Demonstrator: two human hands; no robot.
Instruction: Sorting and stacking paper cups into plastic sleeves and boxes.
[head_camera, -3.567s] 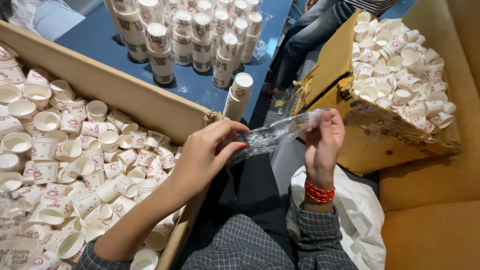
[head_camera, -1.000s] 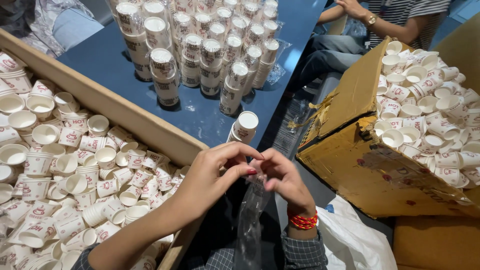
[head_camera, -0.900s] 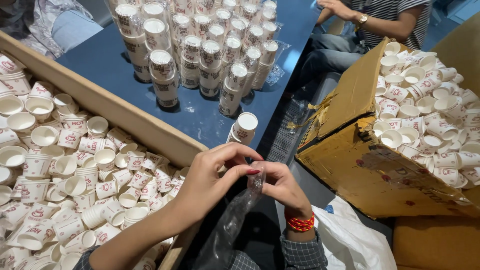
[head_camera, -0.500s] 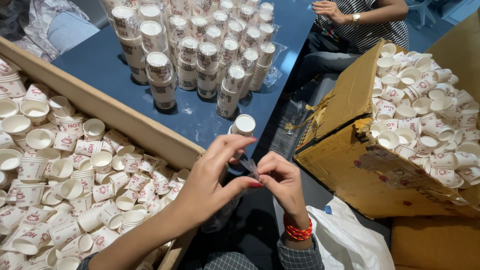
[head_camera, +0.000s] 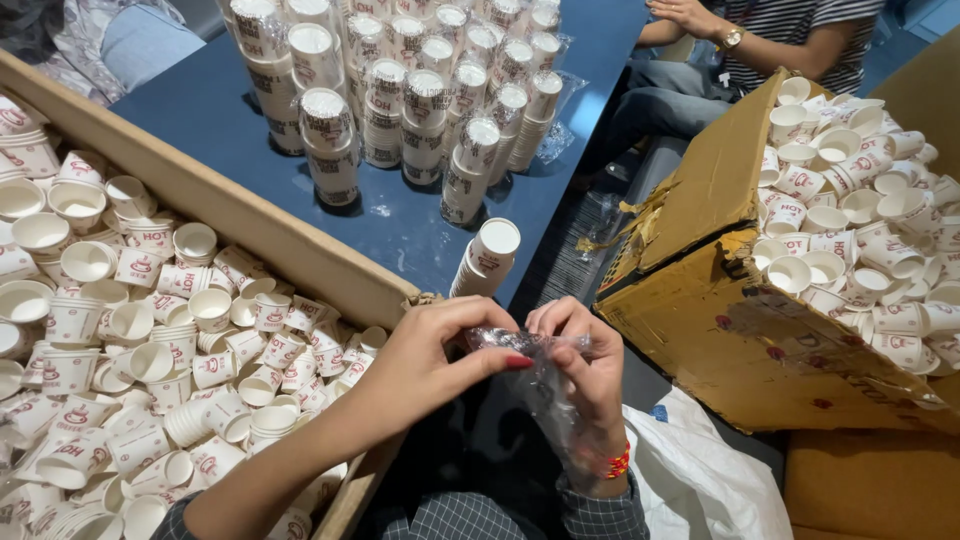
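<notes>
left hand (head_camera: 435, 365), right hand (head_camera: 580, 365), fingertips pinched, apparently touching

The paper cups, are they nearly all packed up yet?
Not nearly. Done: many wrapped cup stacks stand on the blue table. In hand: the left hand and right hand pinch open a clear plastic sleeve, which has no cups in it. Left: loose cups fill the long box on the left, and more cups fill the torn cardboard box.
</notes>
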